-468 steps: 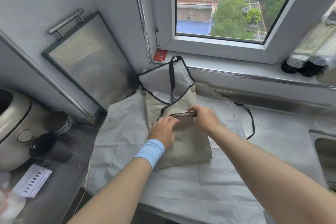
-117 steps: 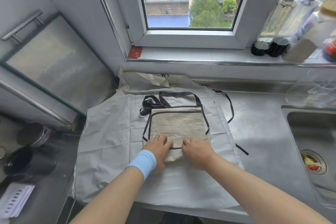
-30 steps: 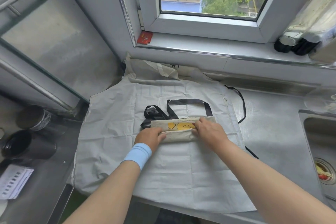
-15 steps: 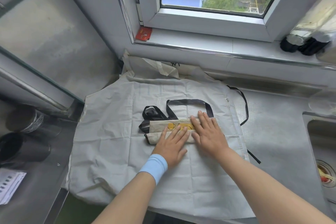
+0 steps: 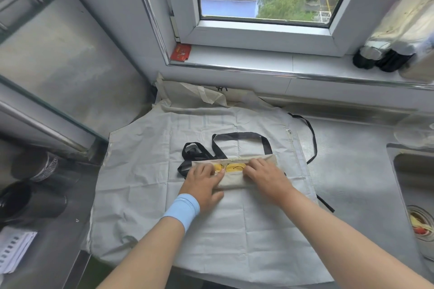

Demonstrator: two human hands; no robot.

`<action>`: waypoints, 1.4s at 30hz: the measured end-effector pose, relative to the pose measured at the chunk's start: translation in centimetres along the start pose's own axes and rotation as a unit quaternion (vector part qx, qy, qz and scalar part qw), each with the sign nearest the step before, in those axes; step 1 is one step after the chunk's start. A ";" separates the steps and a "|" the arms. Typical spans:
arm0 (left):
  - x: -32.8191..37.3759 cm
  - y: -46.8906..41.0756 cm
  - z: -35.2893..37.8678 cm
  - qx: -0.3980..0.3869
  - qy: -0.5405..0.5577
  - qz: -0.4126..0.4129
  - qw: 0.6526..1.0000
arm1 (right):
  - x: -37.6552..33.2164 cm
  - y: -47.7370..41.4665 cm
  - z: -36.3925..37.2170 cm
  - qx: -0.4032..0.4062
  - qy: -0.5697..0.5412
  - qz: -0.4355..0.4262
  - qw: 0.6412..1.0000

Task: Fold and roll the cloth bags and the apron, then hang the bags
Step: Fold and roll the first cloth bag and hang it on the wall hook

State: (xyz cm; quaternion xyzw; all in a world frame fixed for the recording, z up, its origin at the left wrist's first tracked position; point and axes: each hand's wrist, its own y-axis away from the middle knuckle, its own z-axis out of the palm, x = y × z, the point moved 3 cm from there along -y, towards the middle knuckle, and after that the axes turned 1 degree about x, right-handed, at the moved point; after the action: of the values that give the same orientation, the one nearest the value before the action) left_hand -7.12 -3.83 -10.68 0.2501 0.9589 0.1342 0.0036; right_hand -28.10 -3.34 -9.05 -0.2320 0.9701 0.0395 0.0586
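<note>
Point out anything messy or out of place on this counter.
The rolled bag's black handles lie bunched at its left end. A second cloth bag sits crumpled against the wall. Food scraps sit in the sink drain.

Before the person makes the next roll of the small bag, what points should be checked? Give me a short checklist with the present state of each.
1. Both hands on the roll: left hand and right hand press on the rolled bag. Ok.
2. Roll even across its width: the visible edges look straight. Ok.
3. Black handles free of the roll: one loop lies flat beyond it; the other is bunched at the left end. Not ok.
4. Apron beneath lies flat: only light creases. Ok.
5. Apron strap out of the way: it lies to the right, apart from the roll. Ok.
6. Tightness of the roll: hidden under the hands. Cannot tell.
</note>
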 end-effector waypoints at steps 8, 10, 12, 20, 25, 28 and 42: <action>-2.3 -1.1 -1.9 -0.002 0.147 -0.015 0.989 | 0.7 -0.1 -0.1 -0.093 0.021 -0.004 0.995; -2.9 -1.2 -2.1 0.022 0.197 -0.047 0.979 | 0.9 -0.5 -0.3 -0.095 0.026 0.012 0.995; -3.7 -1.4 -2.2 0.031 0.248 -0.106 0.963 | 1.2 -0.9 -0.7 -0.084 0.028 0.032 0.996; -3.2 -3.0 -2.4 0.088 0.170 -0.170 0.967 | 1.3 -3.8 -0.8 -0.019 0.076 0.085 0.993; 1.7 -3.9 -3.4 0.223 0.076 0.003 0.972 | 0.5 -5.1 0.6 0.030 -0.002 0.111 0.993; 3.3 -4.7 -1.2 0.082 0.105 0.025 0.991 | 0.4 -5.6 1.7 0.002 -0.113 0.137 0.984; -3.0 -3.7 -0.2 -0.043 0.068 0.044 0.996 | 3.7 -3.8 3.0 -0.068 -0.033 0.038 0.996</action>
State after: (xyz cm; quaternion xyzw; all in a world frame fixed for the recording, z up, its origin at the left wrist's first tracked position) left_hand -6.27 -8.45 -11.61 0.2815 0.9385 0.1917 -0.0567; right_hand -29.37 -8.02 -12.65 -0.1968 0.9709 0.1153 0.0729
